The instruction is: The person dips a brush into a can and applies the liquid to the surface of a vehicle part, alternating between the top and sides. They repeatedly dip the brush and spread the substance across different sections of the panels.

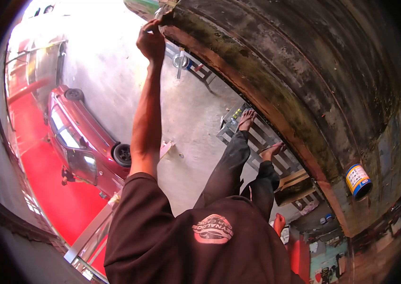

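My left hand (151, 41) is raised at arm's length, its fingers closed on the rim of a large, dark, worn curved surface (304, 71) that looks like a huge tyre with a rusty brown edge. My right hand (279, 222) shows only partly, low beside my hip; what it holds is hidden. My legs in black trousers stretch forward, and my bare feet (247, 118) rest on a wooden pallet (276, 158) next to the dark surface.
A blue and yellow tin (357, 181) sits against the dark surface at the right. A red car (84, 142) is parked at the left on a concrete floor beside a red-painted strip. A metal stand (181, 59) is behind my left hand.
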The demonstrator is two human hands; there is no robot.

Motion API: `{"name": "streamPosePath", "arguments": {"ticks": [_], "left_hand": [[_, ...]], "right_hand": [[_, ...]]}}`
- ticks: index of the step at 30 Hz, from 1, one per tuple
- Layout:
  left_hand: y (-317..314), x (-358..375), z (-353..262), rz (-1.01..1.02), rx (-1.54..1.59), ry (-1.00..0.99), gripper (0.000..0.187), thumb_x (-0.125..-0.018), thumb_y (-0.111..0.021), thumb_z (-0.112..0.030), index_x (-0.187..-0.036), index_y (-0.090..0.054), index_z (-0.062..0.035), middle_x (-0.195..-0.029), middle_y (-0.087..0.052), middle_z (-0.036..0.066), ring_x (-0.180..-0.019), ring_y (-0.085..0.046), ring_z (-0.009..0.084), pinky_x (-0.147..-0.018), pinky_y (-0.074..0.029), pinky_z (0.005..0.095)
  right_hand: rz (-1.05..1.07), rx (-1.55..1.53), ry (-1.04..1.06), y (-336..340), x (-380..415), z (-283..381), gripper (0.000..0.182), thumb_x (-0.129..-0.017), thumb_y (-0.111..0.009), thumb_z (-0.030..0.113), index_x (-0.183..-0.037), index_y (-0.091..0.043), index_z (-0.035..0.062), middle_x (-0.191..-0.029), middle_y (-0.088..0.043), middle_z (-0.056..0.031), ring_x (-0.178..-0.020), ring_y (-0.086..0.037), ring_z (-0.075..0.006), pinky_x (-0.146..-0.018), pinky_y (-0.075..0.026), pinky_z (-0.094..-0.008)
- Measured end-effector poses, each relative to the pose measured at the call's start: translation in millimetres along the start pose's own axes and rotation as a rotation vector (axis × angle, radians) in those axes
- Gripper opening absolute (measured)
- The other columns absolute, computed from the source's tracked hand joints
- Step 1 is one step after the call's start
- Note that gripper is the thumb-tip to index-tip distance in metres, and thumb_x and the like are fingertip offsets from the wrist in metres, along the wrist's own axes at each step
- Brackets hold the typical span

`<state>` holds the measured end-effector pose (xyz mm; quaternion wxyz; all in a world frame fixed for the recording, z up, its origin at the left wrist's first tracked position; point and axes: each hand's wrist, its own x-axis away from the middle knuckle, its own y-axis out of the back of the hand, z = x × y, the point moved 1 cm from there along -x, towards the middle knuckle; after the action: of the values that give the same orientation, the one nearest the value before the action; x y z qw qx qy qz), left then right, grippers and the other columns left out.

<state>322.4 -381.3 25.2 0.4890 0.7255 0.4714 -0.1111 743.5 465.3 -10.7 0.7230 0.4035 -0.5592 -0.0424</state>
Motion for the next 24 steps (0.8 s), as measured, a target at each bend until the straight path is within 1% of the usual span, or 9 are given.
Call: {"name": "streamPosePath", "arguments": {"ticks": [3, 5, 8, 11, 13, 16, 19, 23, 24], "left_hand": [[-2, 50, -13, -0.060, 0.128, -0.152, 0.011, -0.095, -0.066, -0.008, -0.098, -0.077, -0.0088, -0.100, -0.077, 0.008, -0.084, -0.075, 0.0273, -0.072, -0.059, 0.0360], [16, 90, -67, 0.125, 0.253, 0.050, 0.017, -0.090, -0.065, 0.001, -0.102, -0.074, -0.0077, -0.098, -0.077, 0.010, -0.084, -0.074, 0.0293, -0.072, -0.059, 0.0371], [35, 152, -131, 0.212, 0.316, -0.163, 0.022, -0.081, -0.073, 0.004, -0.101, -0.073, -0.0058, -0.092, -0.075, 0.007, -0.078, -0.072, 0.0249, -0.067, -0.059, 0.0344], [62, 194, -181, 0.464, 0.545, 0.144, 0.015, -0.085, -0.076, 0.000, -0.098, -0.073, -0.0046, -0.091, -0.074, 0.011, -0.075, -0.071, 0.0250, -0.067, -0.057, 0.0349], [66, 196, -168, 0.369, 0.582, 0.192, 0.014, -0.086, -0.072, 0.003, -0.099, -0.073, -0.0028, -0.093, -0.074, 0.014, -0.079, -0.072, 0.0261, -0.070, -0.056, 0.0343], [49, 179, -87, 0.130, 0.692, 0.527, 0.016, -0.105, -0.057, -0.007, -0.105, -0.071, 0.0001, -0.098, -0.074, 0.009, -0.067, -0.058, 0.0092, -0.057, -0.047, 0.0248], [35, 115, -2, 0.018, 0.719, 0.705, 0.017, -0.105, -0.061, -0.013, -0.108, -0.071, 0.0010, -0.097, -0.073, 0.010, -0.065, -0.061, 0.0099, -0.054, -0.049, 0.0236], [23, 63, 59, -0.205, 0.616, 0.571, 0.016, -0.101, -0.066, -0.012, -0.108, -0.075, -0.0010, -0.082, -0.071, 0.004, -0.062, -0.060, 0.0067, -0.052, -0.048, 0.0244], [21, 66, 65, -0.200, 0.606, 0.579, 0.015, -0.100, -0.066, -0.010, -0.108, -0.076, -0.0017, -0.089, -0.074, 0.005, -0.068, -0.063, 0.0084, -0.054, -0.049, 0.0231]], "right_hand": [[-0.007, 0.032, 0.006, 8, -4, 5, 0.033, -0.092, -0.072, 0.029, -0.108, -0.072, 0.0005, -0.103, -0.074, -0.0104, -0.097, -0.068, -0.0216, -0.089, -0.052, -0.0345], [-0.019, 0.007, 0.024, 12, -2, 16, 0.033, -0.093, -0.072, 0.028, -0.109, -0.072, -0.0006, -0.103, -0.074, -0.0115, -0.097, -0.068, -0.0216, -0.090, -0.052, -0.0344], [-0.001, 0.018, 0.053, 21, -8, 24, 0.032, -0.093, -0.073, 0.026, -0.109, -0.071, -0.0018, -0.106, -0.074, -0.0124, -0.098, -0.068, -0.0217, -0.091, -0.052, -0.0343], [-0.029, 0.083, 0.090, 28, -19, 30, 0.032, -0.094, -0.073, 0.026, -0.111, -0.070, -0.0018, -0.109, -0.074, -0.0122, -0.098, -0.068, -0.0218, -0.091, -0.053, -0.0339], [-0.010, 0.008, 0.084, 34, -18, 41, 0.032, -0.095, -0.072, 0.025, -0.112, -0.070, -0.0017, -0.109, -0.074, -0.0121, -0.099, -0.068, -0.0213, -0.092, -0.053, -0.0334], [-0.004, 0.045, 0.109, 41, -9, 57, 0.031, -0.096, -0.071, 0.024, -0.114, -0.069, -0.0017, -0.109, -0.073, -0.0120, -0.100, -0.068, -0.0208, -0.092, -0.053, -0.0325], [0.021, 0.071, 0.116, 43, -10, 49, 0.031, -0.095, -0.071, 0.023, -0.114, -0.068, -0.0018, -0.109, -0.073, -0.0118, -0.101, -0.068, -0.0208, -0.092, -0.052, -0.0321], [0.014, 0.061, 0.094, 45, -15, 36, 0.031, -0.095, -0.072, 0.022, -0.114, -0.069, -0.0019, -0.109, -0.073, -0.0113, -0.100, -0.068, -0.0208, -0.093, -0.052, -0.0319], [0.011, 0.063, 0.086, 45, -9, 42, 0.031, -0.095, -0.072, 0.022, -0.114, -0.069, -0.0019, -0.109, -0.073, -0.0113, -0.100, -0.068, -0.0208, -0.093, -0.052, -0.0320]]}}
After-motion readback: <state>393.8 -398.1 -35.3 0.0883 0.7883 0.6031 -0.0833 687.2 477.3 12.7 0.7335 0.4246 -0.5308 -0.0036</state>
